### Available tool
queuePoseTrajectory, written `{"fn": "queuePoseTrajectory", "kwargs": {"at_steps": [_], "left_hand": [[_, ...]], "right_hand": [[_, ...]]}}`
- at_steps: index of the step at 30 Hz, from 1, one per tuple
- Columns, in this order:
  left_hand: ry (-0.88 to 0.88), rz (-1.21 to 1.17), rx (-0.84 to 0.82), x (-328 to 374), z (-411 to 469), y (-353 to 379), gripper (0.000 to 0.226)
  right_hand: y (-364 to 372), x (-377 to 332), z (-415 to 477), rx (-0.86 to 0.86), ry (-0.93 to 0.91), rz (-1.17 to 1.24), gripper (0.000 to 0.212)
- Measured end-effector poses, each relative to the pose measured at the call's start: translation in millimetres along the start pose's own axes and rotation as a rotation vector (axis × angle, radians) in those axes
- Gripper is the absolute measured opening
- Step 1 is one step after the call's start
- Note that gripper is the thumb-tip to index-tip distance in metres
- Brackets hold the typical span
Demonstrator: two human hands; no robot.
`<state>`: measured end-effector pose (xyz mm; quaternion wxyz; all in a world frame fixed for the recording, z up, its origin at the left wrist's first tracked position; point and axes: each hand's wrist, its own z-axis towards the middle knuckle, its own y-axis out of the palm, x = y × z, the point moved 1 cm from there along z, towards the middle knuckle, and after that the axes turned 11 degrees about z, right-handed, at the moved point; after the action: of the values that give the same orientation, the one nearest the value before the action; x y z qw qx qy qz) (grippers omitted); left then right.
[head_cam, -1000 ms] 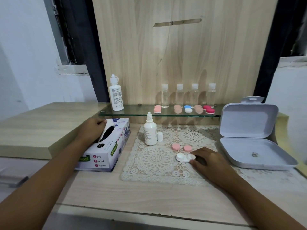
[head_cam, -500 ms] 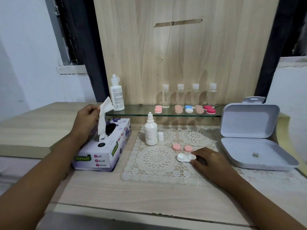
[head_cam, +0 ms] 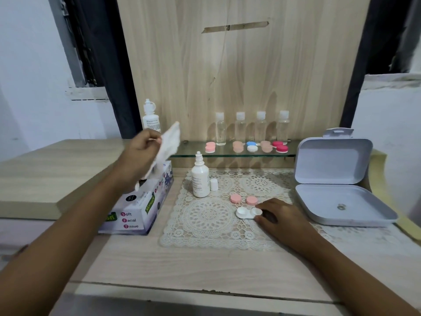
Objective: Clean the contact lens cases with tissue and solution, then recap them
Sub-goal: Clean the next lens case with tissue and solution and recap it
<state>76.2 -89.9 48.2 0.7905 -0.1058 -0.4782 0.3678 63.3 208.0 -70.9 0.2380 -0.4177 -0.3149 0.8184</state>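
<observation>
My left hand (head_cam: 142,153) pinches a white tissue (head_cam: 169,142) and holds it in the air above the tissue box (head_cam: 139,208). On the lace mat (head_cam: 205,215) lies a white contact lens case (head_cam: 247,212), uncapped. My right hand (head_cam: 279,216) rests beside it, with thumb and fingertips holding its right cup. Two pink caps (head_cam: 243,199) lie just behind the case. The solution bottle (head_cam: 200,179) stands upright at the mat's back left, with its small white cap (head_cam: 213,184) next to it.
A glass shelf (head_cam: 227,153) at the back carries several coloured lens cases and clear small bottles, plus a larger white bottle (head_cam: 150,117) at its left. An open grey hinged box (head_cam: 337,190) sits to the right. A raised wooden ledge (head_cam: 45,174) lies left.
My left hand pulled a tissue out of the box, lifted it and swung it to the right. My right hand stayed at the white case.
</observation>
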Motion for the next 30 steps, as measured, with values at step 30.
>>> {"fn": "queuePoseTrajectory", "kwargs": {"at_steps": [30], "left_hand": [[-0.028,-0.13,-0.343,7.7,-44.2,140.1,0.017]], "right_hand": [[0.6,0.8,0.1,0.003,-0.013,0.026,0.026]]}}
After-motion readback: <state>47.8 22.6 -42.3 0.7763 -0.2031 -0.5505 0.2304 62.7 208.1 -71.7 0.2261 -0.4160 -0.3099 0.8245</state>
